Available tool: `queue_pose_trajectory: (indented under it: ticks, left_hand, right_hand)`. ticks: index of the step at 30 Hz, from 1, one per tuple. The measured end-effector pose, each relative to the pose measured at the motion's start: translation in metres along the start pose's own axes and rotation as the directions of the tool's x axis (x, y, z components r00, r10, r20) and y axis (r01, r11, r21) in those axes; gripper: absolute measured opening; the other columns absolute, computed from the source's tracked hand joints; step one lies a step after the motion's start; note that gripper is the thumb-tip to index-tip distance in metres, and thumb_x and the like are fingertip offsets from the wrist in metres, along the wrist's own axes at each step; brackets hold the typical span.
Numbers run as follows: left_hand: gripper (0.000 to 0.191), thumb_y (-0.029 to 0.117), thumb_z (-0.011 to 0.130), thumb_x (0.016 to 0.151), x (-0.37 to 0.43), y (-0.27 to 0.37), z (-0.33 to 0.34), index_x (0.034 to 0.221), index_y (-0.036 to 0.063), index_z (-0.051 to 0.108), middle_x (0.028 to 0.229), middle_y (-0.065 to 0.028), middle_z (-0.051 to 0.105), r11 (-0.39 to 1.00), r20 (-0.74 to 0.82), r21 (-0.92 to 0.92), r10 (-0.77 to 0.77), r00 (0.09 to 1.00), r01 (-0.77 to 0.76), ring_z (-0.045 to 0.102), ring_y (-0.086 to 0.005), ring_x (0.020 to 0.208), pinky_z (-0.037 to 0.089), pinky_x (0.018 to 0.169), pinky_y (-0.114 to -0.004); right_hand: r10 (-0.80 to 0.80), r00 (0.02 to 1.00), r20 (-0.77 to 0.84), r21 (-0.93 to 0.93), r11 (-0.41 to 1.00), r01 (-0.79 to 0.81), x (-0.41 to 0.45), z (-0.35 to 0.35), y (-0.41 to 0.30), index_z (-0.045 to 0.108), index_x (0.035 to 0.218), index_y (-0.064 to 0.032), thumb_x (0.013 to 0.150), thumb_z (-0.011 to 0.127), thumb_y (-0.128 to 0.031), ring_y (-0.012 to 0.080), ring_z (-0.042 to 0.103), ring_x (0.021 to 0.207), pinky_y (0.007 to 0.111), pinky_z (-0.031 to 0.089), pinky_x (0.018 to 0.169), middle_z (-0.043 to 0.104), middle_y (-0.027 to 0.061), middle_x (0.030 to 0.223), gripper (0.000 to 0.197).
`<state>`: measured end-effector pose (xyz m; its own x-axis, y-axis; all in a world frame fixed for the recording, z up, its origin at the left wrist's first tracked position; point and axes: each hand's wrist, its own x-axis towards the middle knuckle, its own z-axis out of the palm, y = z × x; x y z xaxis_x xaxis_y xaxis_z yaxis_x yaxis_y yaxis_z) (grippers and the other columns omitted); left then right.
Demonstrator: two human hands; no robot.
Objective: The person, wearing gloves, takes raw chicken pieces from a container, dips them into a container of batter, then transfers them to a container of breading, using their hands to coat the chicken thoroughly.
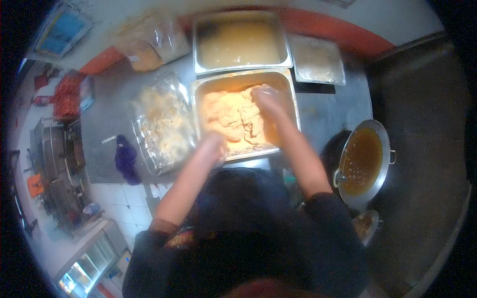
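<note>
A deep steel pan [294, 108] stands before me, holding a pale orange, floury mass [227, 111] with cracks and lumps. At its near left corner is my left hand [217, 146], blurred; whether it grips the rim or something else cannot be made out. My right hand [266, 97] reaches into the pan on the right, its fingers at the edge of the floury mass and partly hidden. Something clear and shiny, perhaps a thin glove, covers its fingers. Left of the pan lies a clear plastic-covered tray [164, 123] of pale, flour-dusted pieces.
Behind is a second steel pan [242, 44] of cloudy yellowish liquid. A smaller tray [318, 61] sits to its right, plastic bags [147, 56] to its left. On the right stands a wide metal pan of brown oil [361, 162] with bubbles. A purple cloth [126, 160] lies at left.
</note>
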<state>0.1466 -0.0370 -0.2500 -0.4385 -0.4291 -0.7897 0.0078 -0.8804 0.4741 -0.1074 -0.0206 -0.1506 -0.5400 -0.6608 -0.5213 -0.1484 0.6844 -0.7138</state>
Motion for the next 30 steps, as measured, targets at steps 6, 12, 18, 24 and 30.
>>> queue_pose_trajectory:
  ticks: [6,12,18,24,30]
  left_hand:
    - [0.031,0.01,0.047,0.092,0.025,0.013,0.045,0.12,0.0041,0.057,0.116,-0.0176,0.064,0.956,-0.023,-0.295,-0.024,0.999,0.016,0.065,-0.0333,0.101,0.053,0.089,-0.054]
    - [0.021,0.005,0.052,0.085,-0.002,0.013,0.0,0.105,0.0057,0.058,0.092,-0.011,0.064,0.997,0.048,-0.034,0.07,0.996,-0.068,0.064,-0.0259,0.076,0.056,0.066,-0.044]
    - [0.014,0.003,0.053,0.082,-0.003,0.021,0.01,0.095,0.0076,0.056,0.08,-0.0076,0.056,0.999,-0.041,0.033,-0.021,0.999,0.022,0.055,-0.0215,0.067,0.049,0.054,-0.039]
    - [0.014,0.004,0.051,0.085,0.061,-0.019,-0.015,0.098,0.0069,0.057,0.088,-0.0096,0.058,0.997,-0.078,-0.079,-0.01,0.997,0.004,0.057,-0.024,0.077,0.05,0.062,-0.044]
    - [0.022,0.002,0.047,0.084,0.003,0.017,0.041,0.104,0.0094,0.051,0.09,-0.0071,0.052,0.999,0.021,-0.044,-0.003,1.0,0.004,0.05,-0.0207,0.072,0.047,0.06,-0.038]
  right_hand:
    - [-0.121,0.971,0.207,-0.042,0.99,0.132,0.019,0.038,0.005,0.058,0.075,-0.0001,0.069,0.061,-0.012,0.0175,0.056,0.065,0.031,0.045,0.058,0.056,0.0071,0.068,0.013]
    - [-0.505,0.761,0.409,0.219,0.863,0.455,-0.032,0.01,0.011,0.061,0.101,0.0009,0.075,0.059,-0.021,0.0289,0.063,0.074,0.037,0.051,0.068,0.064,0.0232,0.087,0.034]
    - [-0.06,0.963,0.261,0.012,0.998,0.059,-0.028,-0.024,0.067,0.064,0.09,-0.0089,0.09,0.057,-0.032,0.0166,0.054,0.067,0.033,0.046,0.059,0.059,0.0064,0.079,0.025]
    - [-0.026,0.915,0.403,-0.051,0.997,0.05,-0.046,0.011,0.013,0.065,0.095,0.0014,0.089,0.049,-0.039,0.0247,0.059,0.079,0.039,0.045,0.075,0.068,0.0143,0.088,0.044]
    - [-0.064,0.942,0.328,0.331,0.942,-0.051,-0.055,0.03,0.016,0.065,0.089,-0.0007,0.088,0.057,-0.025,0.016,0.054,0.077,0.033,0.044,0.071,0.062,0.006,0.082,0.026]
